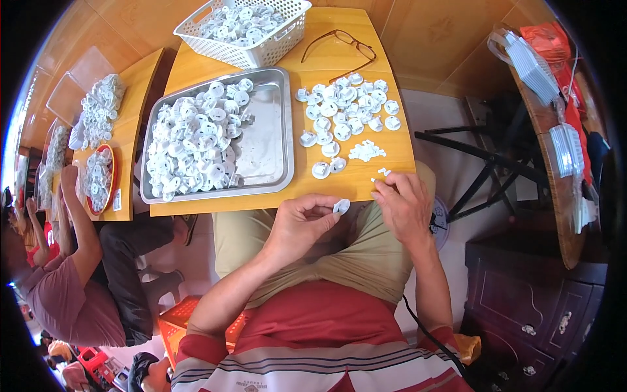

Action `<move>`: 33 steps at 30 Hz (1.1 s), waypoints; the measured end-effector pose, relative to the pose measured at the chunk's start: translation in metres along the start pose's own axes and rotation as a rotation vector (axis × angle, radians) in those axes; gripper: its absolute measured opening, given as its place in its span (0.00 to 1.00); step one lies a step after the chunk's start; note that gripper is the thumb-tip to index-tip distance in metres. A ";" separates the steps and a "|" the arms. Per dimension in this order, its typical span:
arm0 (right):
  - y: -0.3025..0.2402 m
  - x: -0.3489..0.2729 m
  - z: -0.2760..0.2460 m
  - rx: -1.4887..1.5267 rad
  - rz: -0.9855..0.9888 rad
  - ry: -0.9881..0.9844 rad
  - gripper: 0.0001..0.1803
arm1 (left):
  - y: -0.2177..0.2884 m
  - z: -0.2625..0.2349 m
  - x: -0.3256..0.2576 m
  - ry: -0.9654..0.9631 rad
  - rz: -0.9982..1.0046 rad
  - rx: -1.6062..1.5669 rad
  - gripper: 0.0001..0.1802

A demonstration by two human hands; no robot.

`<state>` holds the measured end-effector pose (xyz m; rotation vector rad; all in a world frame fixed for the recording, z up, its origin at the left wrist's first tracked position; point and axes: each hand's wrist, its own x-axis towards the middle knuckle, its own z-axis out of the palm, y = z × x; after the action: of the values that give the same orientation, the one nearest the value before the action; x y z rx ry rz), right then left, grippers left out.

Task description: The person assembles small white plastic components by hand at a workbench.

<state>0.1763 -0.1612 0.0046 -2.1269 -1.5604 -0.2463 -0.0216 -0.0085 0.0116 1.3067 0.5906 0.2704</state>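
My left hand (pixel 300 225) is closed in a pinch just off the table's front edge. Between its thumb and fingers is a round white plastic part (pixel 341 206), tilted on its side. My right hand (pixel 406 208) is at the front right corner of the table, its fingers curled together. A small white plastic piece (pixel 373 179) shows at its fingertips. Just beyond lie a couple of loose small pieces (pixel 384 172), and farther back a little heap of the same small pieces (pixel 368 151). Several round white parts (pixel 343 132) are spread behind that heap.
A metal tray (pixel 282 130) piled with round white parts (pixel 192 140) fills the table's left. Behind it stand a white basket (pixel 251 57) of similar parts and a pair of glasses (pixel 346 39). A co-worker (pixel 78 274) sits at the left table; a folding table (pixel 552 163) stands right.
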 end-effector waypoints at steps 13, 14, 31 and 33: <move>0.004 -0.018 0.013 0.084 -0.160 0.172 0.11 | 0.002 0.002 -0.001 0.002 0.033 -0.018 0.12; 0.004 -0.018 0.014 0.070 -0.171 0.194 0.11 | 0.003 0.002 -0.002 0.003 0.028 -0.018 0.12; 0.006 -0.002 0.012 0.361 0.043 0.267 0.08 | -0.009 -0.001 0.004 0.030 0.046 -0.003 0.13; 0.006 0.002 0.011 0.394 0.075 0.270 0.08 | -0.008 0.000 0.005 0.033 0.037 0.009 0.13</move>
<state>0.1813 -0.1562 -0.0060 -1.7603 -1.2526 -0.1749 -0.0191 -0.0077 0.0030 1.3248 0.5965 0.3199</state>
